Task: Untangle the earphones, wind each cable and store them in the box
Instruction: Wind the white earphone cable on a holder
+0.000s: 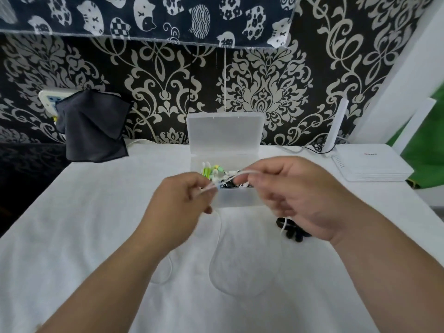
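Before the open box, left hand and right hand pinch a white cable stretched sideways.

Both hands up, left hand and right hand pinching one white cable.
The left hand was curled, with thumb and fingertips closed on the cable. The right hand, its back toward the camera, gripped the same cable slightly higher, fingers bent and blurred. Both bare forearms reached in from the lower corners and converged, the hands near each other but apart.
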The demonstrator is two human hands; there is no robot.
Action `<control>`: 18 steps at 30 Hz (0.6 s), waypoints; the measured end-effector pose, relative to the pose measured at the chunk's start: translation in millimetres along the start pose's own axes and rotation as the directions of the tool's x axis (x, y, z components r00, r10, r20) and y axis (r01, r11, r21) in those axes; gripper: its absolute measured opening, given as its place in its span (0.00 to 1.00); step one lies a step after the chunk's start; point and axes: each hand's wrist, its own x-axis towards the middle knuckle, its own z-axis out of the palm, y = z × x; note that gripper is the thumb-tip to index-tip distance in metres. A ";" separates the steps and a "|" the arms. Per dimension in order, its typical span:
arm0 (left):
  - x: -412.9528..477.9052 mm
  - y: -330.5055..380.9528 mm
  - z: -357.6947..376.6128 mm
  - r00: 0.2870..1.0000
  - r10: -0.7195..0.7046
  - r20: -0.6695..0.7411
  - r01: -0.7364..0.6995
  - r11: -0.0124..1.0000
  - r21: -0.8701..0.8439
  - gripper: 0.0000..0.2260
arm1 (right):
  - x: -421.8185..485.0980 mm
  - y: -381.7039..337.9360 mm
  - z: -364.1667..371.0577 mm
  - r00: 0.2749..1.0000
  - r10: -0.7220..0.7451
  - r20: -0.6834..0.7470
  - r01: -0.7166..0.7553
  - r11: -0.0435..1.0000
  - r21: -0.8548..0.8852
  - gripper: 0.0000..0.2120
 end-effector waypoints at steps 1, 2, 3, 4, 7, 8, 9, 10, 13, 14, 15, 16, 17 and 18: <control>3.7 -3.6 -2.2 0.994 -0.076 -0.085 0.072 0.996 -0.049 0.05 | -1.9 -2.8 -6.8 0.999 -0.005 -0.053 0.007 0.999 0.039 0.09; 7.8 -6.4 -6.1 0.976 -0.153 -0.153 0.134 0.983 -0.125 0.06 | -3.7 -5.1 -13.9 0.994 -0.005 -0.110 0.013 0.998 0.066 0.08; 12.4 -8.3 -10.6 0.953 -0.219 -0.211 0.179 0.965 -0.194 0.07 | -5.6 -5.6 -21.5 0.986 0.005 -0.167 0.010 0.996 0.089 0.08; 15.6 -8.8 -15.3 0.931 -0.262 -0.253 0.203 0.950 -0.238 0.07 | -7.2 -4.6 -29.2 0.974 0.029 -0.225 -0.006 0.995 0.102 0.09; 19.4 -10.0 -20.8 0.891 -0.306 -0.336 0.208 0.932 -0.297 0.06 | -12.4 1.2 -48.6 0.903 0.156 -0.401 -0.147 0.988 0.054 0.08; 19.6 -11.0 -21.2 0.881 -0.311 -0.356 0.197 0.926 -0.322 0.08 | -13.0 3.9 -54.1 0.870 0.195 -0.454 -0.220 0.975 -0.004 0.06; 19.2 -10.8 -20.4 0.875 -0.315 -0.367 0.188 0.921 -0.341 0.10 | -14.5 7.3 -60.1 0.831 0.220 -0.512 -0.301 0.950 -0.079 0.05; 18.1 -10.2 -18.9 0.873 -0.319 -0.368 0.189 0.918 -0.348 0.12 | -15.9 13.0 -66.5 0.795 0.232 -0.561 -0.383 0.909 -0.167 0.04; 16.5 -7.3 -10.9 0.904 -0.324 -0.280 0.222 0.913 -0.341 0.13 | -19.8 32.4 -80.3 0.744 0.242 -0.623 -0.546 0.758 -0.357 0.06; 15.9 -6.2 -8.6 0.924 -0.314 -0.219 0.242 0.922 -0.303 0.12 | -20.0 38.8 -83.2 0.748 0.255 -0.613 -0.568 0.723 -0.393 0.08; 14.7 -3.7 -7.6 0.950 -0.286 -0.129 0.252 0.941 -0.226 0.12 | -20.3 45.1 -85.2 0.754 0.274 -0.597 -0.587 0.689 -0.425 0.11; 13.4 -2.3 -6.8 0.970 -0.243 -0.008 0.241 0.965 -0.107 0.13 | -21.1 50.0 -85.5 0.768 0.294 -0.569 -0.595 0.657 -0.463 0.12; 11.2 -1.0 -5.5 0.969 -0.203 0.141 0.200 0.979 0.031 0.13 | -21.7 54.7 -85.7 0.783 0.310 -0.540 -0.598 0.617 -0.512 0.11; 8.4 -0.4 -3.3 0.939 -0.178 0.296 0.135 0.978 0.158 0.13 | -21.9 58.5 -85.2 0.799 0.311 -0.515 -0.589 0.579 -0.564 0.08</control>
